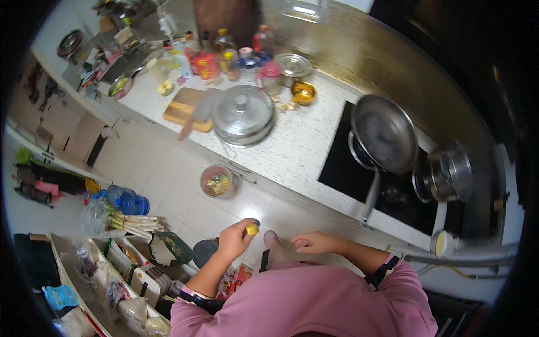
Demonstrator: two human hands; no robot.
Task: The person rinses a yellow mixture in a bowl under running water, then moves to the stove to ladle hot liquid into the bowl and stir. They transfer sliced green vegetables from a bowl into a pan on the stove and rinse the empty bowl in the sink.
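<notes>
My left hand (235,239) grips a small yellow piece of food (252,229) between thumb and fingers, above the floor and away from the counter. What kind of food it is, I cannot tell. Over on the right, my right hand (315,243) hovers in front of my body with loosely bent fingers and nothing visible in it. Beyond the left hand, a waste bin (217,181) with food scraps inside stands on the floor against the cabinets. A cleaver (202,110) lies across a wooden cutting board (185,107) on the counter, beside a lidded steel pot (243,113).
A steel frying pan (384,132) rests tilted on the black cooktop (337,156), its handle overhanging the front edge. Right of it stands a steel pot (448,175). Bottles (225,42) and an amber bowl (304,92) line the wall. Behind-left are scallions (137,223) and storage bins (80,274).
</notes>
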